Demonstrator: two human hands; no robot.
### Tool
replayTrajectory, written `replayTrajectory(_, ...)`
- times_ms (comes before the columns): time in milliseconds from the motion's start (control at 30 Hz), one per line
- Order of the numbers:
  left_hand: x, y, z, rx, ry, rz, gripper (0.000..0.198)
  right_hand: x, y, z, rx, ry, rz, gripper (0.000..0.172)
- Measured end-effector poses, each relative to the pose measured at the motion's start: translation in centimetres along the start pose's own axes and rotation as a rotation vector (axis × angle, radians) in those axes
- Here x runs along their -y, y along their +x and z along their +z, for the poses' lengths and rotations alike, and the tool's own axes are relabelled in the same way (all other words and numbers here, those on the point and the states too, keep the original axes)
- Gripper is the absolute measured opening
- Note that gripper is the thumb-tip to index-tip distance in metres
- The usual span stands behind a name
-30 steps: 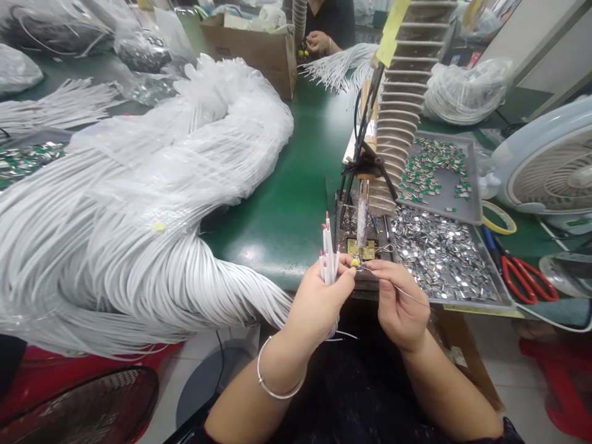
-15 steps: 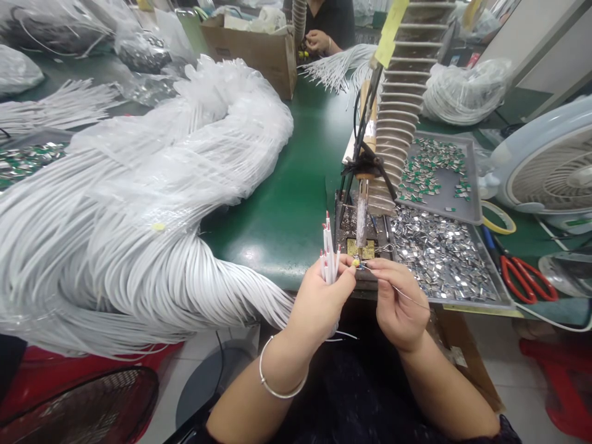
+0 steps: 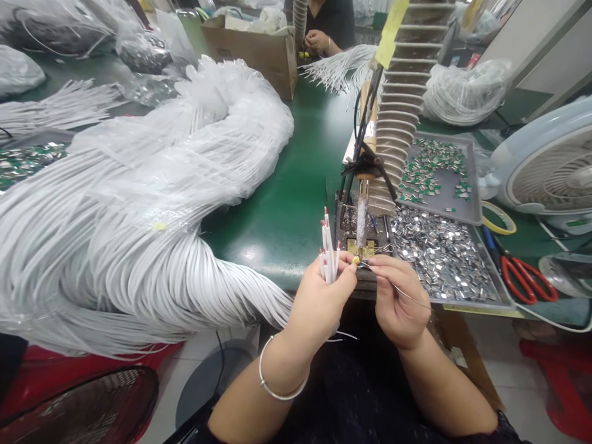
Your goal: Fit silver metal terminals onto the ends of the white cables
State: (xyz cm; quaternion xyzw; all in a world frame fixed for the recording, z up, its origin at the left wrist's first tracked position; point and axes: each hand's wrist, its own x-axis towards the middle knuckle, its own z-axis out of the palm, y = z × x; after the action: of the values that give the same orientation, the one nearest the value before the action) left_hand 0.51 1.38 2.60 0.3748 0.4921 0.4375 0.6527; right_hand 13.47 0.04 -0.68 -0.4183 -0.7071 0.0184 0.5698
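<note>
My left hand is closed around a small bunch of white cables with red tips, held upright at the table's front edge. Thumb and forefinger also pinch a small yellow piece. My right hand pinches a thin solder wire whose end meets the yellow piece. Both hands sit just below the tip of a soldering iron, which hangs over a small dark stand.
A huge bundle of white cables in clear plastic covers the left of the green table. Grey trays hold shiny metal parts and green boards. Red scissors, a tape roll and a fan lie right. Another person's hands work at the far end.
Both hands have shifted up very slightly toward the soldering iron tip; nothing else has moved.
</note>
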Motion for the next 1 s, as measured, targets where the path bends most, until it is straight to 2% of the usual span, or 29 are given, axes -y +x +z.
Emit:
replayTrajectory(233,0.0,-0.2,-0.1,0.000,0.008,0.017,0.010,0.0,0.0,0.0,-0.002,-0.038,-0.010,0.024)
replayTrajectory(567,0.0,-0.1,-0.2,-0.001,-0.020,0.021,0.010,0.2,0.4,0.0,0.026,-0.037,-0.045,0.029)
replayTrajectory(800,0.2,-0.2,-0.3,0.042,0.014,-0.011,0.012,0.1,-0.4,-0.1,0.031,-0.027,-0.019,0.029)
replayTrajectory(1000,1.5,-0.4,-0.9,0.115,0.001,-0.027,0.019,0.4,-0.7,-0.6,0.045,-0.044,0.016,0.025)
